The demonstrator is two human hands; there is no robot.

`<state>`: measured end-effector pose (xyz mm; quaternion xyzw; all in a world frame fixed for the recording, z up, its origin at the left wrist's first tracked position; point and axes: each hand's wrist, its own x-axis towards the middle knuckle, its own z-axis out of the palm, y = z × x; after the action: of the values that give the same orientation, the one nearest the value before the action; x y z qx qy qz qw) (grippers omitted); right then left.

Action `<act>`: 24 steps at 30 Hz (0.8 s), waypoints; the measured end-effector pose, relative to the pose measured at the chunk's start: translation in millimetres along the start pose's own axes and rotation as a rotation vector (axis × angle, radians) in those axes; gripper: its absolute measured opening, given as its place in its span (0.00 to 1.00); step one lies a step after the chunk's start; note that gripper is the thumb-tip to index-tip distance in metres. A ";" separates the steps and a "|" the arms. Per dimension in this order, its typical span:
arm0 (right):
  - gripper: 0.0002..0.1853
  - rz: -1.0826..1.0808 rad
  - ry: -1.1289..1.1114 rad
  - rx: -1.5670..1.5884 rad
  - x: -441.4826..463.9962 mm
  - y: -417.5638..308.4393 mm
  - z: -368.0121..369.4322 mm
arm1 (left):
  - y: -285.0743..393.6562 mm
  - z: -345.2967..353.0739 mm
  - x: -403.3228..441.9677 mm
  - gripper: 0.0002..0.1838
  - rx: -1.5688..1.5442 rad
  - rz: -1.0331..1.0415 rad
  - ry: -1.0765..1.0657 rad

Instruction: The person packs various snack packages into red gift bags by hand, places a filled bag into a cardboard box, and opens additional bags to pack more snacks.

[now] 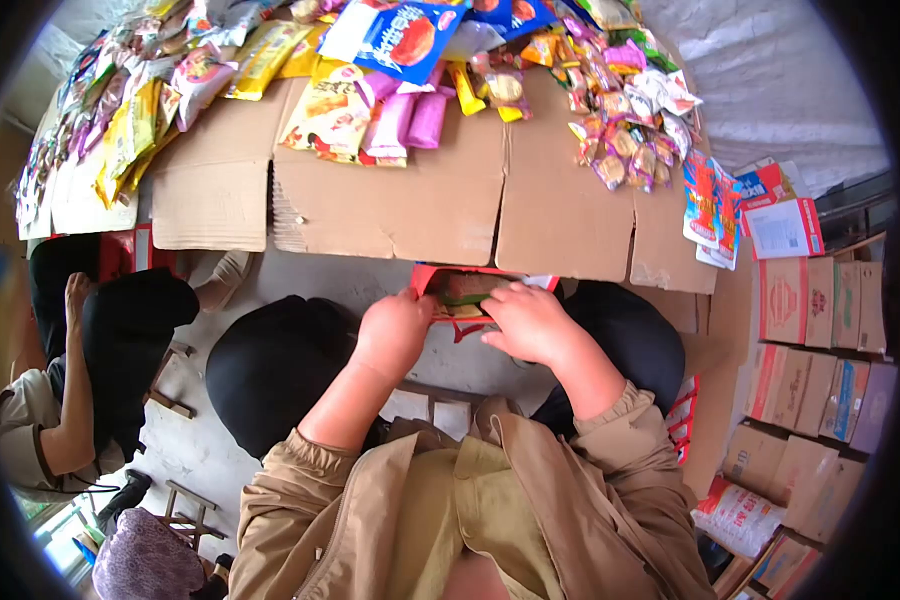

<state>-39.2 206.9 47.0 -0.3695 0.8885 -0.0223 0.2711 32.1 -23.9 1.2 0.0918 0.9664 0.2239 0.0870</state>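
At the near edge of the brown cardboard-topped table (390,215): a red, open-topped cardboard box (425,275) sits between two black-trousered knees (280,370), a long green strip (465,299) inside.
Left hand (392,335): closed on the box's left end.
Right hand (530,322): bent over the opening's right; whether it grips anything, I cannot tell.
Risk at the box: it may tip, should the left hand loosen, since no other support is visible.
Box from the hands: directly between them, just ahead of both wrists.

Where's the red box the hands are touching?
The red box is at the head view's centre, between the left hand and right hand, below the edge of the cardboard.
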 end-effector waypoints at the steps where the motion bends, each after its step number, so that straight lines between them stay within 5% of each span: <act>1: 0.23 -0.010 0.013 -0.009 -0.4 -0.9 0.0 | -0.2 0.3 -0.5 0.04 -0.023 -0.009 0.004; 8: 0.20 -0.151 0.056 0.074 4.7 -14.5 -13.2 | -0.4 -2.3 -2.3 0.10 0.017 -0.008 0.013; 11: 0.20 -0.102 -0.126 0.116 5.4 -20.6 -21.3 | -0.3 -4.3 -3.2 0.11 0.025 -0.023 0.000; 16: 0.21 -0.210 0.189 0.203 5.4 -18.8 -19.5 | -4.8 -2.8 -4.3 0.08 0.021 0.000 0.024; 24: 0.17 -0.341 0.222 0.464 26.2 -24.8 -29.3 | -5.0 2.9 -3.3 0.10 0.049 -0.024 0.003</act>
<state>-53.1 166.6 65.8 -0.4368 0.8091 -0.3100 0.2419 35.2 -27.8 -3.3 0.0821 0.9727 0.1993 0.0859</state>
